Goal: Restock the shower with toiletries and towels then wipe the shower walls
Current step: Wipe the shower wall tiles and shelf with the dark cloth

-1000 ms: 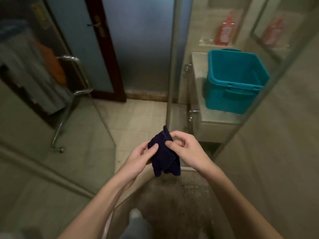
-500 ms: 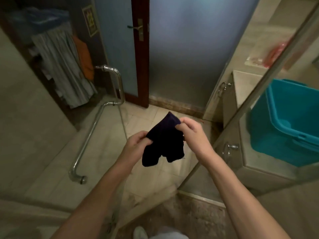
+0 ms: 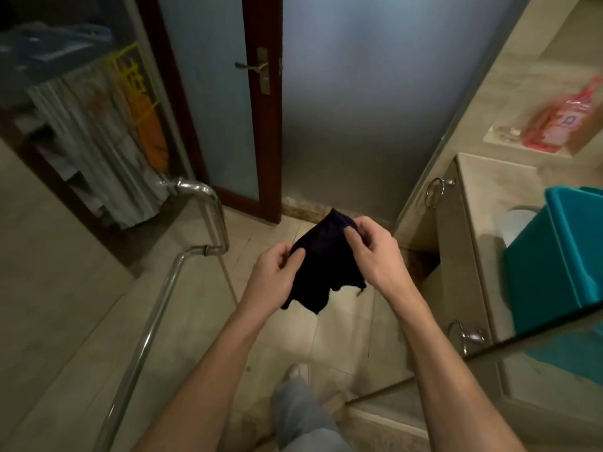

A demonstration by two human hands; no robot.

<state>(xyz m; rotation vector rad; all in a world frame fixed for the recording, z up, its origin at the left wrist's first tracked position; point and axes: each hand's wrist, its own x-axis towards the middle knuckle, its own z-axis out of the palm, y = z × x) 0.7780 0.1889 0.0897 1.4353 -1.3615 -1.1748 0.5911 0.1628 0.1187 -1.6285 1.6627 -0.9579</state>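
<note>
Head view, looking down at bathroom floor. Task item: small dark cloth, navy or purple, colour uncertain in low light. Held in mid-air above the floor tiles, between both hands, in front of frosted glass door. Left hand: grip closed, thumb and curled fingers pinching the cloth's left edge. Right hand: grip closed likewise, fingertips pinching the upper right corner. Top edge stretched between the two hands; lower edge hangs free, uneven, touching nothing. Right of frame: stone surface w/ teal plastic bin standing on it, bin partly seen through a glass panel. Pale rounded item just behind the bin, ID not possible. Red bottle in a wall niche above the surface, blurred. Cabinet front below carries a chrome ring pull. Left of frame: chrome bar handle on the glass shower door, near the left hand but apart from it. Garments seen further left, incl. striped and orange pieces. Lever handle on dark wood door frame. One shoe visible at bottom centre.
</note>
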